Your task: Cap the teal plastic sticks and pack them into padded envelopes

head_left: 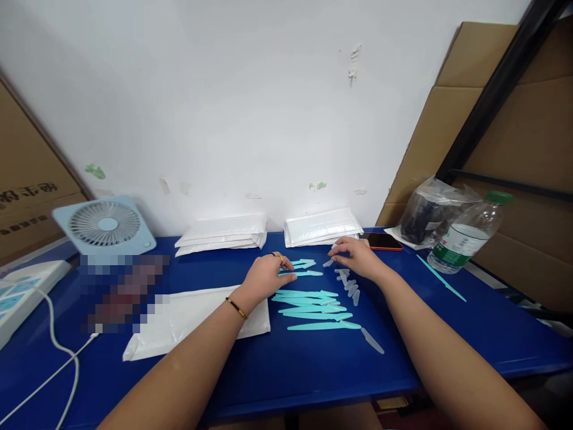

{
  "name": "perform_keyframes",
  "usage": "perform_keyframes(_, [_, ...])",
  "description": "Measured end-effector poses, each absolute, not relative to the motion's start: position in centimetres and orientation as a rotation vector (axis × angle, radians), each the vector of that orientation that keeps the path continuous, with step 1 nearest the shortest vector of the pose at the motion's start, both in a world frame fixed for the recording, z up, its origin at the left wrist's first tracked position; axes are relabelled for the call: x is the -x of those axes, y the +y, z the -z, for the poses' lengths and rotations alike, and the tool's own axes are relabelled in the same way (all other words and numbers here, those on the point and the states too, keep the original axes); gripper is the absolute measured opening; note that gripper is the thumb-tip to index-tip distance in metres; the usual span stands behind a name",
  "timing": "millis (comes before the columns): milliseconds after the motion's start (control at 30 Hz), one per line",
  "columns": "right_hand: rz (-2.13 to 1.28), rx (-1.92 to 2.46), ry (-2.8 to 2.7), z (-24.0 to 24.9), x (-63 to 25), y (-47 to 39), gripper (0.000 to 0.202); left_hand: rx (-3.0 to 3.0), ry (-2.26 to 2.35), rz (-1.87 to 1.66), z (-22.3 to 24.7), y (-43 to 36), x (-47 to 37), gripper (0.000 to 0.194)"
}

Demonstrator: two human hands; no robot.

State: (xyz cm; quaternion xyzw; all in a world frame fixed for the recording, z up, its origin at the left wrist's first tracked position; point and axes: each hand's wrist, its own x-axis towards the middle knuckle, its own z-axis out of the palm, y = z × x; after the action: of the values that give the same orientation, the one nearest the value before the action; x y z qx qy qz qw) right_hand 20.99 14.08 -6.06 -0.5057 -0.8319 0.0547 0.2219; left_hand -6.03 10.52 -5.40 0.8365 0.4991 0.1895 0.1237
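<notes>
Teal eyebrow razors (313,309) lie in a rough column on the blue table, their handles pointing left. My left hand (268,273) is at the column's far end, its thumb and fingers closed around the handle ends of the farthest razors (307,273). To the right, my right hand (356,257) pinches a small clear blade cap (329,262) just off the razor tips. Several more clear caps (348,283) lie in a loose group below that hand. One separate cap (372,340) rests beside the nearest razor's tip.
A white bubble mailer (197,310) lies under my left forearm. Two mailer stacks (224,232) (322,227) stand against the wall. A blue fan (106,226) is at left, with white cables. At right are a phone (382,241), a lone razor (441,278) and a water bottle (463,239).
</notes>
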Motion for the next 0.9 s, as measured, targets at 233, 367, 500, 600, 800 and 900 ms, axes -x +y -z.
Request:
perform_keyframes(233, [-0.300, 1.428, -2.359, 7.2, -21.2, 15.0, 0.013, -2.373, 1.285, -0.306, 5.7, 9.8, 5.4, 0.020])
perform_keyframes(367, [-0.430, 1.440, -2.320, 7.3, -20.7, 14.8, 0.011, -2.334, 1.358, -0.359, 6.1, 10.0, 5.5, 0.023])
perform_keyframes(500, [-0.501, 1.412, -2.261, 6.5, -20.7, 14.4, 0.012, -2.384, 1.355, -0.417, 6.2, 9.8, 5.6, 0.021])
perform_keyframes(600, [-0.574, 1.348, -2.143, 5.8, -21.2, 14.1, 0.018, -2.360, 1.319, -0.389, 6.3, 9.8, 5.6, 0.015])
perform_keyframes(800, [-0.943, 1.190, -2.057, 5.1, -21.3, 13.2, 0.028, -2.204, 1.497, -0.599, 6.4, 10.9, 6.7, 0.017])
perform_keyframes(900, [-0.948, 1.179, -2.056, 5.0, -21.0, 13.0, 0.030, -2.169, 1.524, -0.615, 6.4, 11.4, 7.3, 0.018])
